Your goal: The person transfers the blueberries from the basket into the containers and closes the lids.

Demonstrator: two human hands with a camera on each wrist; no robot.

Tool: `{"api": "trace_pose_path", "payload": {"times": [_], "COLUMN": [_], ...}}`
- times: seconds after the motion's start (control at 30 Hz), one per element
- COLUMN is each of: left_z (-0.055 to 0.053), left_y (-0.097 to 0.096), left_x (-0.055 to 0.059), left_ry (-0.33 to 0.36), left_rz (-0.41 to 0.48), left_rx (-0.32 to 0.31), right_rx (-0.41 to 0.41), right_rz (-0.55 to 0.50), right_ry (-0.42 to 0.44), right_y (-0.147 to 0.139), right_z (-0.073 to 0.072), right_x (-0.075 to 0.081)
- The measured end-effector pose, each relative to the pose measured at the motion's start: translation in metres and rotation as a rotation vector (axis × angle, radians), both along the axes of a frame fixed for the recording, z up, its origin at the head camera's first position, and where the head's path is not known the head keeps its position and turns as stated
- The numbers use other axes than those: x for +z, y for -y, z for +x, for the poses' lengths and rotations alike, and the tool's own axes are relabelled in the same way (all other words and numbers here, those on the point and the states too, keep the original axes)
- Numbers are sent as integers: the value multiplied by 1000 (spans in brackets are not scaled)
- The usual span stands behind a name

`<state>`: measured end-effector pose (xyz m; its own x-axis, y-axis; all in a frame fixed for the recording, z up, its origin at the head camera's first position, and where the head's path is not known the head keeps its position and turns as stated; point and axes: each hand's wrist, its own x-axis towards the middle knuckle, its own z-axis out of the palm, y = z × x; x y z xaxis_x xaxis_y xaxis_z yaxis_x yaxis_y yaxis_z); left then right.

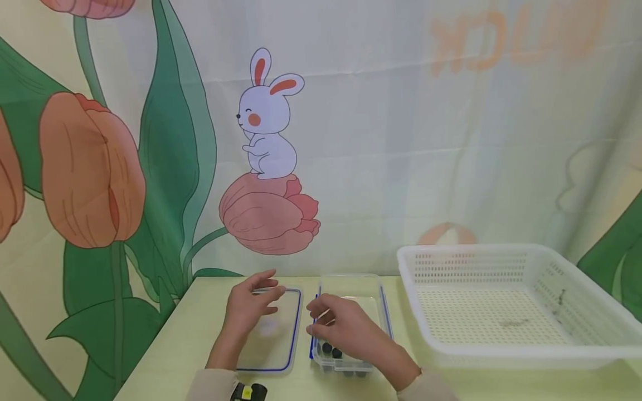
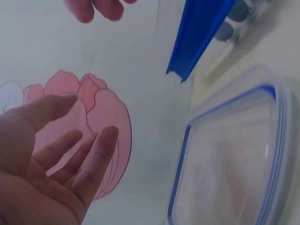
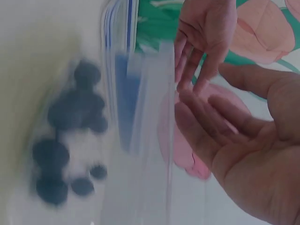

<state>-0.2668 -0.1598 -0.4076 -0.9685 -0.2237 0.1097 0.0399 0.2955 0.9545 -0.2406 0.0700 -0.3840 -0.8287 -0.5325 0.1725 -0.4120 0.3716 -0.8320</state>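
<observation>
My left hand hovers over a clear lid with a blue seal, which lies flat on the table. Its fingers are loosely bent with nothing between them, as the left wrist view shows. Over a clear plastic food container to the right, my right hand hangs with relaxed, slightly curved fingers, also holding nothing. Several small dark round things lie at the bottom of the container; their kind is too blurred to tell. A blue clip flap hangs on the container's side. My right hand hides part of the container.
A large white perforated plastic basket stands on the right of the pale yellow table, with a few small dark bits inside. Behind the table hangs a curtain printed with tulips and a rabbit. A black-and-yellow device sits at my left wrist.
</observation>
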Motion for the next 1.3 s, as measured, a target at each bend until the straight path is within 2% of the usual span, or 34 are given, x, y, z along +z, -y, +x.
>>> {"api": "trace_pose_path", "payload": {"times": [0.23,0.37,0.47,0.57,0.73,0.97,1.17,1.3], "left_z": [15,22,24,23,18,18,20,22], "left_y": [38,66,86,100,110,119,127,144], "left_x": [0,-8,-16,-23,-33,-40,-44,-46], "left_ry": [22,50,97,146,233,314,314,299], "left_rz": [-30,-112,-174,-190,-151,-101,-111,-79], "left_rx": [-62,-89,-97,-124,-170,-166,-157,-151], "right_rx": [-97,-121,-150,-196,-258,-310,-340,-336], "right_rz": [-65,-76,-61,-29,13,21,-45,-78], "right_ry": [142,184,198,198,211,223,210,206], "right_y": [38,60,73,84,95,103,107,110], "right_z": [9,17,23,28,34,36,35,35], "right_x": [-5,-11,-15,-21,-35,-53,-61,-63]}}
